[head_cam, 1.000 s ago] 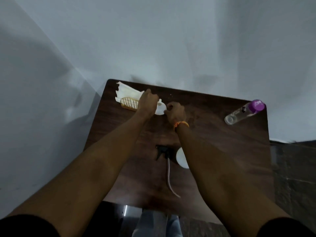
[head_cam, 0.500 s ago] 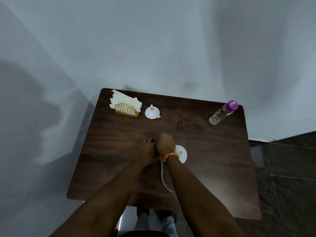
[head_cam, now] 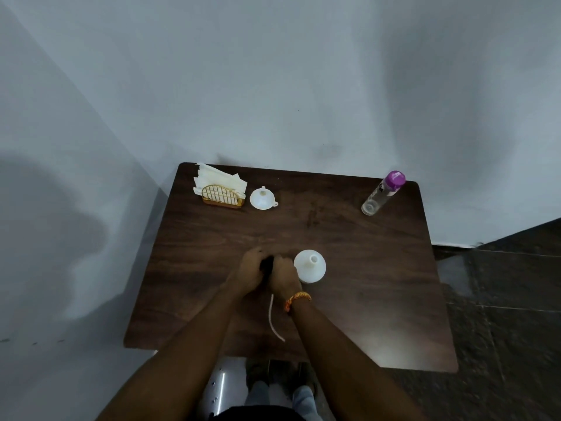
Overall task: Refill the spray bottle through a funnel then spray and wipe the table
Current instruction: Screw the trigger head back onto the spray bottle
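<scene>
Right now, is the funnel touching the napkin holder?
Apart. The head view shows a strip of bare table between the funnel and the napkin holder.

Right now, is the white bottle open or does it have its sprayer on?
Open. The white bottle stands upright with its neck bare; both hands, left and right, hold the black sprayer head beside it.

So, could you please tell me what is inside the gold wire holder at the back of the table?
The gold wire holder holds a stack of white paper napkins sticking out above it. Their lower parts are partly screened by the wire, and the holder's base is not visible.
</scene>
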{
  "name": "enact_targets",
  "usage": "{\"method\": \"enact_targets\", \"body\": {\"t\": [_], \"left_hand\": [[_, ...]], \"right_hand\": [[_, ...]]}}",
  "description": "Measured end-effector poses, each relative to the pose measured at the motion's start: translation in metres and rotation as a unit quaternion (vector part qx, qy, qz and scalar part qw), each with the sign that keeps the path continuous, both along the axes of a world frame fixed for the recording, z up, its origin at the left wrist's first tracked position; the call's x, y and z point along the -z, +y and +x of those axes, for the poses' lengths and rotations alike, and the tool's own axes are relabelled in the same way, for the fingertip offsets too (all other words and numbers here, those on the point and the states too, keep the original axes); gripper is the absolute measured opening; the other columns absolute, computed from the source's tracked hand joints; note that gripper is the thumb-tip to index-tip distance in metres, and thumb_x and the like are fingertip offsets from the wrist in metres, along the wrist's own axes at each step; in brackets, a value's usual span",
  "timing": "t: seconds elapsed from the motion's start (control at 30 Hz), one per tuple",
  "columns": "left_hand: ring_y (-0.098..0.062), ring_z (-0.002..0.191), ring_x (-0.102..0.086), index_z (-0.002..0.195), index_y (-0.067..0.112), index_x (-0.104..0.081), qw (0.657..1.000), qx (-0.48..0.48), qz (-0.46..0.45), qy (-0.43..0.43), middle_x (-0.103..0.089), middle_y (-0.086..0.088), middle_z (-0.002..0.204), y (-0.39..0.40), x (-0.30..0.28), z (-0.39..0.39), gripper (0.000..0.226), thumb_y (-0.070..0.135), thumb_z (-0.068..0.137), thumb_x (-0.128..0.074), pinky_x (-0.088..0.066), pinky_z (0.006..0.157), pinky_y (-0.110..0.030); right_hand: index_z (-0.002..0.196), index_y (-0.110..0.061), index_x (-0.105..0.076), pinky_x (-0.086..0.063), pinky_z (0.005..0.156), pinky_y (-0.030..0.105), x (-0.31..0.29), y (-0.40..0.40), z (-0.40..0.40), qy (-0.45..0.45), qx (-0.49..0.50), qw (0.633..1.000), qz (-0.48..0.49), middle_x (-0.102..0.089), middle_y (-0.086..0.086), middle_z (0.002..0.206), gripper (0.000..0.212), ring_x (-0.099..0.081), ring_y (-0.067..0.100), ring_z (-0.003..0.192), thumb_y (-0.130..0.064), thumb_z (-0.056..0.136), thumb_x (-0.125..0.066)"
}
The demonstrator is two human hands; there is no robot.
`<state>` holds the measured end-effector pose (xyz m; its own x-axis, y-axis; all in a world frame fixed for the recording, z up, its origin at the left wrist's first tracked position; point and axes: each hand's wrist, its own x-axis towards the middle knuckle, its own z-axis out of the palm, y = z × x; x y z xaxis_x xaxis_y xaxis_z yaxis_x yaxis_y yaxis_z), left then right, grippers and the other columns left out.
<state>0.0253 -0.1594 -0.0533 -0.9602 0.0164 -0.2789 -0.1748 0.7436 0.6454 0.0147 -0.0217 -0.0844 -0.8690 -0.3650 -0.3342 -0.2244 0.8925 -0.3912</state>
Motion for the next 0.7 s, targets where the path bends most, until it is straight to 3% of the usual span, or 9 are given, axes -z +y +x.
{"method": "enact_targets", "body": {"t": [0.03, 0.1, 0.13, 0.23, 0.37, 0.43, 0.5, 0.57, 0.7], "left_hand": [[-0.010, 0.122, -0.062, 0.133, 0.014, -0.068, 1.000, 0.005, 0.013, 0.019, -0.066, -0.001, 0.132, -0.005, -0.015, -0.001, 0.043, 0.005, 0.091, -0.066, -0.048, 0.110, -0.031], [-0.017, 0.117, -0.065, 0.124, 0.015, -0.073, 0.999, 0.019, 0.027, 0.023, -0.071, -0.004, 0.125, -0.010, -0.050, 0.002, 0.041, 0.001, 0.085, -0.071, -0.051, 0.105, -0.033], [-0.017, 0.112, -0.068, 0.118, 0.015, -0.076, 0.999, 0.020, 0.032, 0.033, -0.074, -0.004, 0.119, -0.011, -0.071, 0.003, 0.038, 0.000, 0.083, -0.073, -0.054, 0.101, -0.034], [-0.006, 0.103, -0.073, 0.115, 0.023, -0.079, 0.992, 0.003, 0.107, 0.073, -0.078, 0.008, 0.109, -0.011, -0.124, 0.004, 0.044, 0.001, 0.077, -0.081, -0.059, 0.096, -0.032], [-0.009, 0.108, -0.074, 0.125, 0.023, -0.076, 0.961, -0.022, 0.251, 0.115, -0.079, 0.006, 0.110, 0.013, -0.183, -0.003, 0.052, 0.006, 0.077, -0.089, -0.058, 0.099, -0.030], [-0.012, 0.116, -0.071, 0.134, 0.019, -0.070, 0.944, -0.007, 0.299, 0.140, -0.077, 0.003, 0.118, 0.033, -0.202, -0.010, 0.060, 0.009, 0.079, -0.090, -0.055, 0.103, -0.029], [-0.012, 0.124, -0.067, 0.143, 0.018, -0.061, 0.937, 0.002, 0.312, 0.156, -0.073, 0.002, 0.129, 0.046, -0.205, -0.016, 0.068, 0.012, 0.081, -0.089, -0.052, 0.107, -0.027], [-0.009, 0.129, -0.063, 0.146, 0.019, -0.058, 0.944, 0.001, 0.295, 0.147, -0.070, 0.005, 0.135, 0.050, -0.191, -0.021, 0.065, 0.011, 0.087, -0.083, -0.051, 0.108, -0.027], [-0.007, 0.120, -0.067, 0.139, 0.023, -0.066, 0.970, -0.035, 0.210, 0.113, -0.072, 0.010, 0.129, 0.063, -0.134, -0.020, 0.057, -0.004, 0.089, -0.068, -0.057, 0.103, -0.042]], "right_hand": [[0.134, 0.000, -0.059, -0.051, 0.101, 0.036, -0.014, 0.004, 0.001, -0.020, 0.016, 1.000, -0.007, -0.064, 0.021, 0.137, 0.032, -0.063, 0.035, 0.125, -0.013, 0.106, -0.051], [0.129, -0.001, -0.066, -0.056, 0.081, 0.030, -0.037, 0.015, -0.001, -0.056, 0.098, 0.990, -0.086, -0.069, 0.021, 0.131, 0.031, -0.068, 0.034, 0.118, -0.012, 0.101, -0.060], [0.122, -0.007, -0.072, -0.055, 0.076, 0.031, -0.054, 0.022, -0.006, -0.055, 0.091, 0.988, -0.112, -0.075, 0.015, 0.121, 0.030, -0.071, 0.030, 0.109, -0.015, 0.093, -0.070], [0.098, -0.020, -0.079, -0.053, 0.071, 0.030, -0.127, 0.041, -0.022, -0.053, 0.045, 0.965, -0.253, -0.078, -0.002, 0.091, 0.023, -0.071, 0.013, 0.082, -0.021, 0.077, -0.089], [0.105, -0.024, -0.082, -0.055, 0.070, 0.031, -0.183, 0.082, -0.030, -0.022, 0.034, 0.930, -0.365, -0.079, -0.005, 0.090, 0.025, -0.073, 0.013, 0.081, -0.028, 0.082, -0.089], [0.100, -0.023, -0.081, -0.051, 0.064, 0.028, -0.199, 0.103, -0.034, 0.014, 0.061, 0.920, -0.386, -0.077, -0.008, 0.083, 0.019, -0.068, 0.006, 0.073, -0.030, 0.083, -0.089], [0.096, -0.024, -0.080, -0.050, 0.062, 0.023, -0.212, 0.122, -0.037, 0.070, 0.106, 0.912, -0.390, -0.075, -0.010, 0.081, 0.016, -0.066, 0.005, 0.070, -0.030, 0.084, -0.089], [0.101, -0.027, -0.079, -0.054, 0.068, 0.018, -0.215, 0.140, -0.035, 0.102, 0.147, 0.900, -0.398, -0.076, -0.015, 0.087, 0.019, -0.071, 0.002, 0.079, -0.028, 0.085, -0.088], [0.103, -0.033, -0.077, -0.062, 0.072, 0.028, -0.207, 0.170, -0.030, 0.127, 0.190, 0.894, -0.386, -0.076, -0.015, 0.088, 0.022, -0.073, 0.006, 0.084, -0.031, 0.084, -0.088]]}}
